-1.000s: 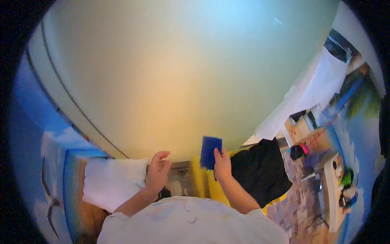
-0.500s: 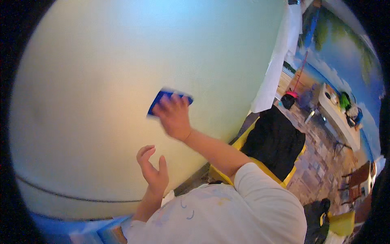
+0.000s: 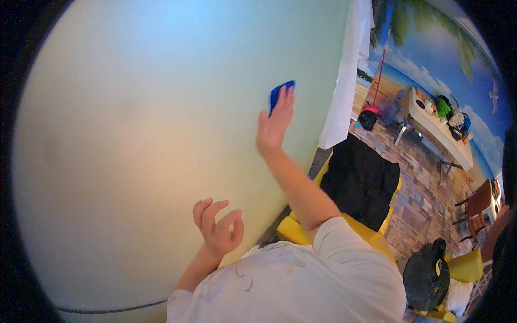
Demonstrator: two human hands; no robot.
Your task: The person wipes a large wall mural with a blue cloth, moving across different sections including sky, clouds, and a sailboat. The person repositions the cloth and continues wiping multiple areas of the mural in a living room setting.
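Against the pale wall [image 3: 161, 107] my right hand [image 3: 277, 124] holds a flat blue cloth [image 3: 275, 97], pressing it to the surface with fingers pointing upward. Part of the cloth is covered by the fingers, and its far edge shows past them. Lower and to the left, my left hand [image 3: 218, 226] is raised near the wall. Its fingers are apart and loosely curled, with nothing in them.
A white sheet [image 3: 342, 81] hangs at the wall's right edge. Below it, black fabric [image 3: 362, 180] lies over something yellow. Farther right are a long white table [image 3: 439, 129] with items on it, a brown chair [image 3: 476, 207] and a black bag [image 3: 425, 274].
My right hand has moved up and to the right across the wall with the blue cloth. The left hand has shifted slightly right and down, its fingers curling more. The view has turned somewhat.
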